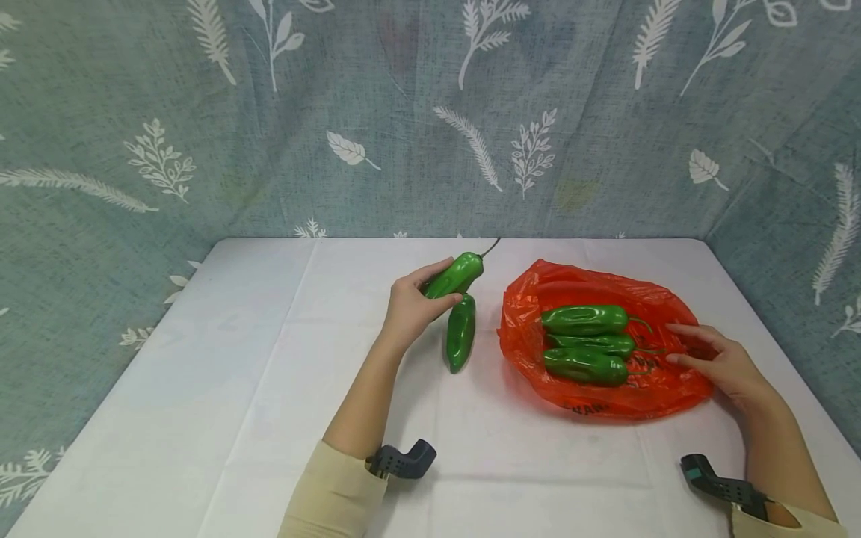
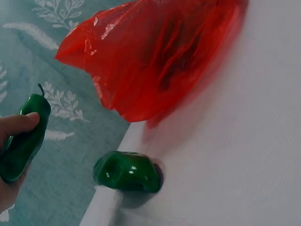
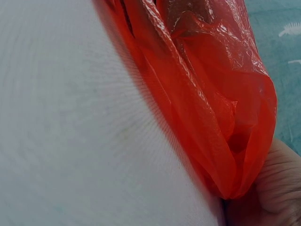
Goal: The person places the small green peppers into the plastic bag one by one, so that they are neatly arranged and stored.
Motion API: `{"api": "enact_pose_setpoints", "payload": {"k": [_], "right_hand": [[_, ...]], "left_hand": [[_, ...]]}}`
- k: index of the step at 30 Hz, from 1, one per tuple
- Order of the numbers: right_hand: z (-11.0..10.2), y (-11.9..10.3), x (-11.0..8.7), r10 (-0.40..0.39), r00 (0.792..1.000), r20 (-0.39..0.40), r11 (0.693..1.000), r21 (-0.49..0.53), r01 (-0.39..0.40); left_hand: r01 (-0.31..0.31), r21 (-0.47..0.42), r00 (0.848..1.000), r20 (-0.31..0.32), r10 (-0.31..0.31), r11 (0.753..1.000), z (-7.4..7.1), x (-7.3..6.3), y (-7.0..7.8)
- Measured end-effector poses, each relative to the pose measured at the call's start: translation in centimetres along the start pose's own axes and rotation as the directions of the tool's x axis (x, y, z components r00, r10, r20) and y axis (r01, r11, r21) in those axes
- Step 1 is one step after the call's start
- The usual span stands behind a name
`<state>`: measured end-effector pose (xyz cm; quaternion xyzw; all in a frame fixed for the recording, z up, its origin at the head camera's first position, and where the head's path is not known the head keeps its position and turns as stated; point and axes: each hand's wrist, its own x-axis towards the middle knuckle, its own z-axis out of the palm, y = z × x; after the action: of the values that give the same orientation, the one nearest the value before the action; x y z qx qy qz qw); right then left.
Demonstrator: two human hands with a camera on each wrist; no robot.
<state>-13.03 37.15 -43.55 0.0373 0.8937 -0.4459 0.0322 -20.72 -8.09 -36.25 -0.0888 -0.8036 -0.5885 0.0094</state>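
Note:
My left hand [image 1: 412,305] grips a long green pepper [image 1: 454,276] between thumb and fingers, its thin stem pointing up and to the right. Just below it, a second green pepper [image 1: 460,336] lies on the white table; the left wrist view shows this pepper [image 2: 127,172] end-on. To the right lies a red plastic bag [image 1: 521,336], spread wide. Three green peppers [image 1: 595,344] lie side by side in it, stems to the right. Over the bag's right edge, my right hand [image 1: 726,362] reaches in with thumb and fingers apart, close to the stems.
A white cloth [image 1: 323,388] covers the table. Behind it hangs a blue-green curtain [image 1: 403,179] printed with white leaves, which also runs down both sides. Dark wrist cameras [image 1: 406,459] are strapped on both forearms near the beige sleeves.

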Motion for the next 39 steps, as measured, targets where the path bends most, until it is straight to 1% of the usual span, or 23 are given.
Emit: {"api": "enact_pose_setpoints", "payload": {"k": [4,7,11,20,26,30,36,39], "right_hand": [[-0.1,0.0,-0.1,-0.022,1.000,-0.002,1.000,0.006,0.022],[-0.1,0.0,-0.1,-0.022,1.000,-0.004,1.000,0.009,0.022],[-0.1,0.0,-0.1,-0.009,1.000,-0.009,1.000,-0.007,0.009],[0.0,-0.2,-0.1,0.013,1.000,0.003,1.000,-0.016,-0.013],[0.0,-0.2,-0.2,0.002,1.000,-0.002,1.000,-0.006,-0.002],[0.0,-0.2,-0.1,-0.009,1.000,-0.003,1.000,-0.005,0.009],[-0.1,-0.1,-0.1,-0.006,1.000,-0.004,1.000,-0.016,0.006],[0.0,0.0,-0.1,-0.001,1.000,-0.005,1.000,-0.019,0.001]], "left_hand": [[0.010,0.005,1.000,0.015,-0.010,1.000,0.2,0.2,0.7],[0.002,-0.002,1.000,0.014,-0.002,1.000,0.4,0.2,1.3],[-0.026,-0.017,0.999,0.028,0.027,1.000,0.9,0.2,2.2],[-0.088,-0.014,0.991,0.099,0.089,0.996,2.3,0.4,3.9],[-0.152,-0.031,0.976,0.152,0.155,0.988,3.3,0.4,4.4],[-0.187,-0.039,0.963,0.192,0.191,0.982,4.1,0.2,4.6],[-0.241,0.013,0.947,0.224,0.232,0.970,5.2,0.1,5.3],[-0.266,0.025,0.936,0.246,0.252,0.964,5.8,0.0,5.8]]}}
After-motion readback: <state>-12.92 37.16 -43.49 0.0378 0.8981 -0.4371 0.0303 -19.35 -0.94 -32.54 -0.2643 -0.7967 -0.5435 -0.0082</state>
